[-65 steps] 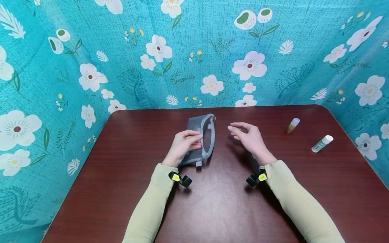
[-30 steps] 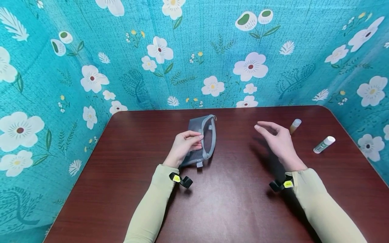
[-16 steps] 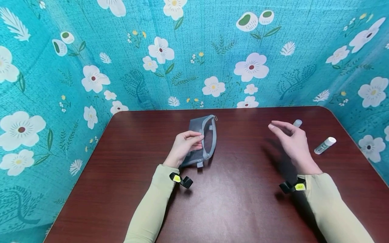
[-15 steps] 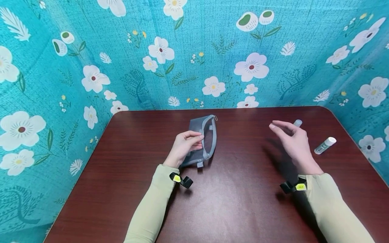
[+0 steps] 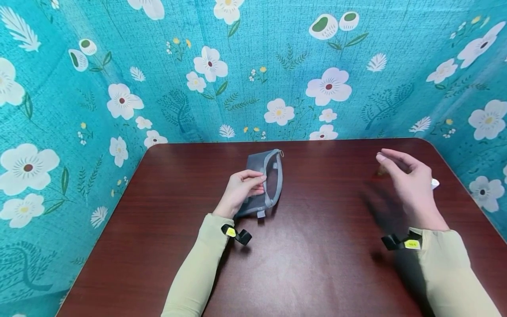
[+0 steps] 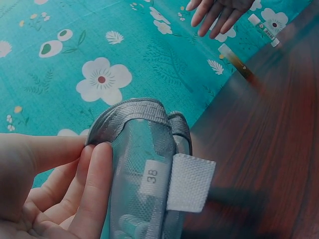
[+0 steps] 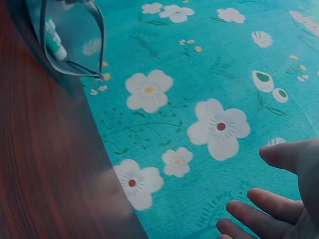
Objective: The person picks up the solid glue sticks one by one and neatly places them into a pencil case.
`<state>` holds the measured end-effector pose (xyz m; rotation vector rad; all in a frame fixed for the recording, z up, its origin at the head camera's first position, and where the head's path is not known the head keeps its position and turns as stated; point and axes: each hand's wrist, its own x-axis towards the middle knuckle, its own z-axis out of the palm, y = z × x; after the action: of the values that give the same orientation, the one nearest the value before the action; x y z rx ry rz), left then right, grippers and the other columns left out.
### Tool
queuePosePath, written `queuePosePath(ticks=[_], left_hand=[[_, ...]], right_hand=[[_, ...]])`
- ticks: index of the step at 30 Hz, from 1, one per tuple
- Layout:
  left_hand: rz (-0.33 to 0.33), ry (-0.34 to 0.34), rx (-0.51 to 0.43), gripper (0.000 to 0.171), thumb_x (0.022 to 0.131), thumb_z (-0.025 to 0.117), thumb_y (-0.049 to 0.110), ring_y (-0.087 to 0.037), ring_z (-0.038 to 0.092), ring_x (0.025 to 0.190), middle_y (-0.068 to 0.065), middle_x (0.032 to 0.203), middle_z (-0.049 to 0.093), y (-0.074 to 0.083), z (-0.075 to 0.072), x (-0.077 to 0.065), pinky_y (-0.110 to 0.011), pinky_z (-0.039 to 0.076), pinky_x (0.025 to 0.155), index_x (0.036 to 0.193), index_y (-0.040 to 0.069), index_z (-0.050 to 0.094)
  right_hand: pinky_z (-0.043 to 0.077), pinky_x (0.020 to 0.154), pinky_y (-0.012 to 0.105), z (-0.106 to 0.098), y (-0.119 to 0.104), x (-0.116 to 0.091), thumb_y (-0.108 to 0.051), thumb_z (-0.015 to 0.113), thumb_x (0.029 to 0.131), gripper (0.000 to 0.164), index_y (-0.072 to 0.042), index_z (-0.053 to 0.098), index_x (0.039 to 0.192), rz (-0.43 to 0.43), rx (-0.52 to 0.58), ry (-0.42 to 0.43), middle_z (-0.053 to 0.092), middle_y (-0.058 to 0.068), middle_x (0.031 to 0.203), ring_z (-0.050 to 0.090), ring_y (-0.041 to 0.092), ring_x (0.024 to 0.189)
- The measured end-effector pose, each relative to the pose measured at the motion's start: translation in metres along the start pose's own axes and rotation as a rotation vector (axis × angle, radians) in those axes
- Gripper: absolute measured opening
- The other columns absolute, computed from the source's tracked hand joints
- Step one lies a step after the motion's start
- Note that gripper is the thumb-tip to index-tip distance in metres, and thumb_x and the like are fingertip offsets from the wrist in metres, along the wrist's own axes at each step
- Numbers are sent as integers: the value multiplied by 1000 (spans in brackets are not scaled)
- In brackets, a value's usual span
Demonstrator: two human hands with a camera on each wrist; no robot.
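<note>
A grey mesh zipper pouch point(image 5: 255, 160) stands on the table with its mouth open to the right. My left hand point(image 5: 239, 189) pinches its near-left rim between thumb and fingers, also plain in the left wrist view. A green-and-white tube point(image 7: 55, 42) shows inside the pouch in the right wrist view. My right hand point(image 5: 416, 185) is held above the table at the right, thumb and fingers apart, holding nothing. Beyond its fingertips is a small amber tube with a clear cap point(image 6: 235, 62), mostly covered in the head view. A white-capped tube point(image 5: 435, 183) is largely hidden behind that hand.
The dark red-brown wooden table point(image 5: 309, 264) has rounded far corners. A turquoise flowered cloth point(image 5: 245, 57) hangs along its back and sides. Each wrist wears a black camera band, and a white fabric tag point(image 6: 192, 181) sticks out from the pouch.
My right hand has moved from beside the pouch to the right, over the amber tube and the white-capped tube, covering most of them. My left hand and the pouch have stayed in place.
</note>
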<state>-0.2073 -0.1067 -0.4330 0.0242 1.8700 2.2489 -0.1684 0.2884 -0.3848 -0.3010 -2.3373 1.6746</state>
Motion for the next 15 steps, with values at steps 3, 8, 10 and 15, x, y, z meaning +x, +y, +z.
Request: queuePosePath(ticks=[3, 8, 10, 15], left_hand=[[1, 1, 1, 21, 94, 75, 7, -17, 69, 69, -12, 84, 72, 0, 0, 1, -33, 63, 73, 111, -5, 72], [-2, 0, 3, 20, 94, 75, 7, -17, 69, 70, -12, 85, 72, -1, 0, 1, -33, 63, 73, 110, -5, 72], [-4, 2, 4, 20, 94, 75, 7, -17, 69, 69, -12, 85, 72, -1, -1, 2, -33, 63, 73, 111, -5, 72], [-11, 9, 8, 21, 94, 75, 7, -16, 69, 70, -13, 86, 72, 1, -1, 2, -33, 63, 73, 111, -5, 72]], right_hand=[[44, 76, 13, -7, -3, 0, -40, 72, 95, 50, -18, 65, 140, -8, 13, 16, 71, -17, 111, 62, 1, 101], [44, 79, 10, -18, -7, 0, -40, 71, 96, 50, -19, 63, 142, -4, 2, 38, 67, -17, 123, 57, 3, 113], [44, 79, 9, -23, -8, 1, -40, 71, 96, 51, -20, 63, 142, 7, -9, 49, 66, -16, 125, 56, 3, 113], [43, 77, 8, -33, -10, 1, -40, 71, 96, 51, -22, 62, 143, 33, -30, 78, 64, -17, 126, 53, 3, 116]])
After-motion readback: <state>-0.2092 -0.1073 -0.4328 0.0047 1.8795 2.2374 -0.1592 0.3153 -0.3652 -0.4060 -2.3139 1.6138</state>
